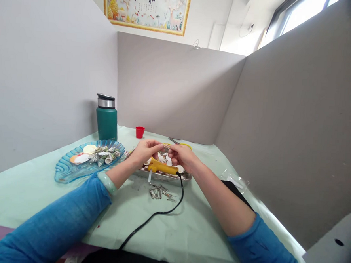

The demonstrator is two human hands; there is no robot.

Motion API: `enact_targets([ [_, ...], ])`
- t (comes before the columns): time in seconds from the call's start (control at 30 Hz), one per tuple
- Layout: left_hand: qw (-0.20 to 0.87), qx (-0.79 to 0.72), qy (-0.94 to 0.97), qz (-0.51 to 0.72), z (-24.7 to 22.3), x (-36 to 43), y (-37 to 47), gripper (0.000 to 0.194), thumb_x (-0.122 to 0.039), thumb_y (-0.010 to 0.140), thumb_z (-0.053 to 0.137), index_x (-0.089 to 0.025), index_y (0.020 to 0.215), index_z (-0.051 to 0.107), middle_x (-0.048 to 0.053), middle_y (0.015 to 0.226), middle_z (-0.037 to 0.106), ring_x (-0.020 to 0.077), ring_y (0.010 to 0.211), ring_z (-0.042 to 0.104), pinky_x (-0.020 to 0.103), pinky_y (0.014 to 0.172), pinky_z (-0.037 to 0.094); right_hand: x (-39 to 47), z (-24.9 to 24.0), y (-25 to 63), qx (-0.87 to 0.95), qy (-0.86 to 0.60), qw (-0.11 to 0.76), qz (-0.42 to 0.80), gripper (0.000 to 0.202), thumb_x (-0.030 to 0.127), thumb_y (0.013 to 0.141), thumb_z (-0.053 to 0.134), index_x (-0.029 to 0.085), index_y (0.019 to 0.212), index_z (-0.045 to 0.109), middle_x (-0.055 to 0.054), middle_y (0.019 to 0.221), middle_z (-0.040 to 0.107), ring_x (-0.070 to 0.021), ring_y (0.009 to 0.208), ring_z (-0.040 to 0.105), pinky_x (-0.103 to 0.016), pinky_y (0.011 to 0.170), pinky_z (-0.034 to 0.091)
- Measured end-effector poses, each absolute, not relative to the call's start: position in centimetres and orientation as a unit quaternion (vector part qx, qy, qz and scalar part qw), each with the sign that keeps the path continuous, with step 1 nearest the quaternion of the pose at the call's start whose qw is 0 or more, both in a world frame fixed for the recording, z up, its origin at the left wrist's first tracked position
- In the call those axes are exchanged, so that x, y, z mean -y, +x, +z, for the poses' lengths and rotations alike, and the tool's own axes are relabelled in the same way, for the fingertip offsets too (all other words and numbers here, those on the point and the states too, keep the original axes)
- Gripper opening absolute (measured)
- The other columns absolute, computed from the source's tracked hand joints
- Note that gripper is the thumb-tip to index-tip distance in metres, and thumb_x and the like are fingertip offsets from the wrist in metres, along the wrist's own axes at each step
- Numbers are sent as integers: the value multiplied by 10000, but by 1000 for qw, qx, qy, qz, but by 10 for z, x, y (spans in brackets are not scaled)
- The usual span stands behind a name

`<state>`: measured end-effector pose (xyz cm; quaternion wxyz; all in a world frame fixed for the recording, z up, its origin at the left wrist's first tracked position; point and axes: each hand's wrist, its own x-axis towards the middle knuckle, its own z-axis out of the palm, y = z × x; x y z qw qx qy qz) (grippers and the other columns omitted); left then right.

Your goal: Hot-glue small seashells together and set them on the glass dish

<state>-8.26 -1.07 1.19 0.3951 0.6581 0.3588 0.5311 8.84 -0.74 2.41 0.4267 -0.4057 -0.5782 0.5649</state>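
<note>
My left hand and my right hand meet above a metal tray. Between their pinched fingertips is a small pale piece, too small to make out. White shell pieces lie in the tray. Across its near side rests a yellow glue gun, its black cord running toward the table's front edge. Several small metal clips are scattered just in front of the tray.
On the left, a blue shell-shaped dish holds shells beside a green bottle. A red cup and yellow-handled scissors lie behind the tray. A plastic bag is at right. Grey partitions enclose the table.
</note>
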Motion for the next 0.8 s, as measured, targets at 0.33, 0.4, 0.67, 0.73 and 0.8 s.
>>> enact_targets([
  [0.33, 415, -371, 626, 546, 10, 9, -84, 283, -420, 707, 690, -142, 739, 649, 34, 698, 669, 66, 446, 484, 215, 464, 396, 12, 24, 87, 631, -418, 455, 471, 207, 319, 825, 547, 170, 683, 536, 21, 568, 544, -51, 373, 421, -182, 340, 284],
  [0.4, 419, -367, 624, 548, 10, 9, -84, 283, -416, 710, 688, -138, 747, 651, 44, 741, 680, 62, 448, 485, 213, 461, 393, 12, 23, 87, 646, -410, 458, 452, 198, 313, 802, 582, 174, 669, 532, 24, 573, 546, -53, 380, 421, -187, 348, 295],
  [0.67, 420, -367, 627, 544, 9, 9, -84, 331, -465, 734, 655, -134, 733, 633, 53, 781, 678, 61, 450, 497, 216, 470, 396, 13, 23, 86, 663, -403, 472, 419, 206, 299, 795, 580, 171, 647, 516, 34, 549, 530, -46, 377, 395, -179, 357, 288],
  [0.73, 419, -367, 629, 542, 9, 8, -84, 340, -474, 734, 655, -135, 737, 625, 52, 780, 674, 62, 452, 498, 217, 472, 395, 14, 24, 85, 666, -406, 473, 410, 202, 293, 797, 571, 173, 646, 510, 36, 542, 530, -49, 379, 397, -182, 359, 288],
  [0.8, 417, -369, 632, 539, 9, 8, -85, 339, -472, 726, 666, -136, 737, 620, 51, 771, 669, 64, 454, 498, 218, 467, 389, 15, 24, 85, 666, -412, 474, 402, 202, 295, 792, 574, 177, 644, 503, 36, 537, 533, -52, 382, 401, -186, 361, 287],
])
